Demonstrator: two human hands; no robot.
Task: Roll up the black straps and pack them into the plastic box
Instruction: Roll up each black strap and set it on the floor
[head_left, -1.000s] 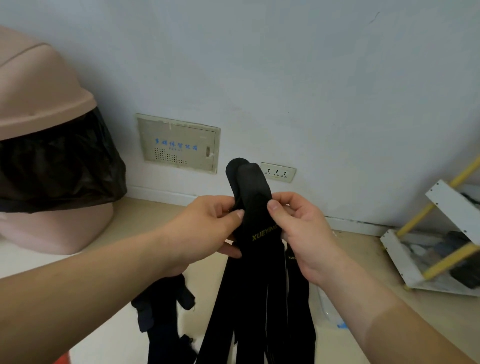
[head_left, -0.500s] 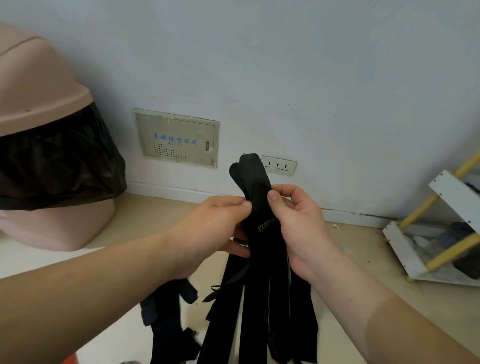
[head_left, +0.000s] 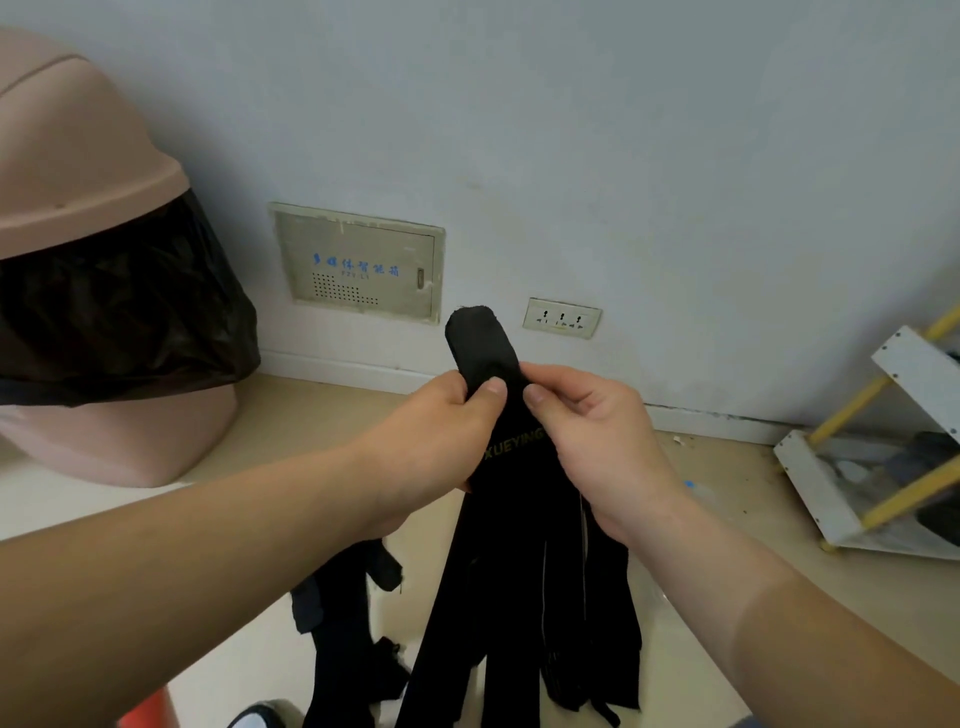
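Observation:
I hold a bunch of black straps (head_left: 524, 571) upright in front of me, their rounded upper ends sticking up above my fingers near the wall socket. One strap carries yellow lettering. My left hand (head_left: 436, 447) pinches the straps from the left, thumb on the front. My right hand (head_left: 592, 441) pinches them from the right, thumb opposite. The long tails hang down toward the floor. More black straps (head_left: 348, 623) lie in a loose heap on the floor below my left forearm. No plastic box is in view.
A pink bin (head_left: 93, 291) lined with a black bag stands at the left against the wall. A white rack with yellow bars (head_left: 883, 467) sits at the right. A wall panel (head_left: 358, 265) and a socket (head_left: 562, 317) are straight ahead. Something red (head_left: 150, 712) shows at the bottom edge.
Both hands slid slightly along the straps, thumbs now closer together. The upper strap ends have lined up into one rounded tip. The view shifted a little.

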